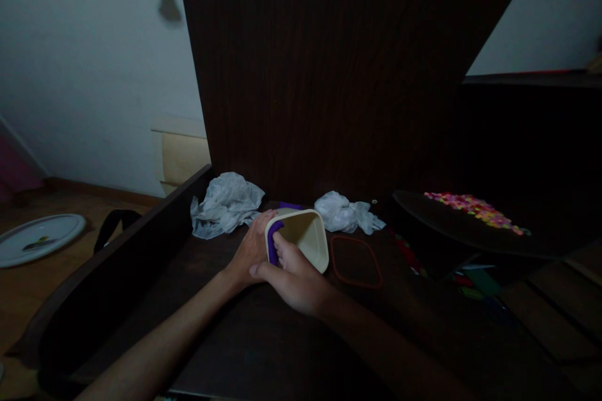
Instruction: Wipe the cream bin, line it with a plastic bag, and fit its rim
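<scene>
A cream, rounded-square container is tilted with its open side toward me, above the dark wooden surface. Around its left side is my left hand, holding it. My right hand reaches into the opening, its fingers pressing a purple cloth against the inner left wall and rim. Part of another purple item shows behind the container. To the right, an orange-brown rounded-square ring lies flat on the surface.
Crumpled white plastic bags lie at the back left and back centre. A raised wooden edge runs along the left. At right, a dark shelf holds small colourful pieces. A white oval lid is on the floor.
</scene>
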A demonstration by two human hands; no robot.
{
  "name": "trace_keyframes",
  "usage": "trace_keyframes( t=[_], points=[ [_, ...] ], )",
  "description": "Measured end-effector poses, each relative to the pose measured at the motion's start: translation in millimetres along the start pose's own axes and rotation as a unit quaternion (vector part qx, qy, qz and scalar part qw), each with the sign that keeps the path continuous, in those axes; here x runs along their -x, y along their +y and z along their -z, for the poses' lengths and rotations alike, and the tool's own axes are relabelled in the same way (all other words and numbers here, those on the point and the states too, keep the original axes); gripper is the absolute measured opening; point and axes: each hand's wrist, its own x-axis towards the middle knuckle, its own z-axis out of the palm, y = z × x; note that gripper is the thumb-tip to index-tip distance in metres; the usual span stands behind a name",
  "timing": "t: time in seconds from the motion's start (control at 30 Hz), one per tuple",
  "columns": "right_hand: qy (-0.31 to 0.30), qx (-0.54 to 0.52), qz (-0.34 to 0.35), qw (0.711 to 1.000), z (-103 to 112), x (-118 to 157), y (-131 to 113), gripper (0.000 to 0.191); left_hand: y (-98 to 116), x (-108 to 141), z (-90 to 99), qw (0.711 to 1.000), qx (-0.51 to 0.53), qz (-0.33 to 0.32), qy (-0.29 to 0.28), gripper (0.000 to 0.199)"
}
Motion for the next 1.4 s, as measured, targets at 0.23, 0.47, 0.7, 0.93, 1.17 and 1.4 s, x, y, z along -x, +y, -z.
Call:
trace_keyframes(
  t=[0.23,0.47,0.7,0.93,1.17,1.4],
  points=[
    [-0.002,0.106,0.028,0.994,-2,9,-6,0.045,-1,0,9.5,0.999,-0.001,0.003,-0.033,0.068],
    [0.0,0.14,0.04,0.989,-4,14,-1,0.049,6,-2,13.2,0.998,-0.01,-0.002,-0.054,0.086],
    [-0.033,0.282,0.001,0.959,-4,20,-3,0.051,7,-6,14.4,0.999,-0.005,-0.019,-0.044,0.1],
    [-0.065,0.404,-0.049,0.911,-8,25,-15,0.059,4,-7,13.2,0.998,-0.015,-0.049,-0.038,0.102],
    [-0.083,0.459,-0.061,0.882,-7,27,-15,0.066,0,-7,13.7,0.997,-0.012,-0.052,-0.05,0.104],
    [-0.105,0.511,-0.053,0.852,-4,31,-15,0.07,-3,-7,14.5,0.997,0.006,-0.042,-0.069,0.107]
  ],
)
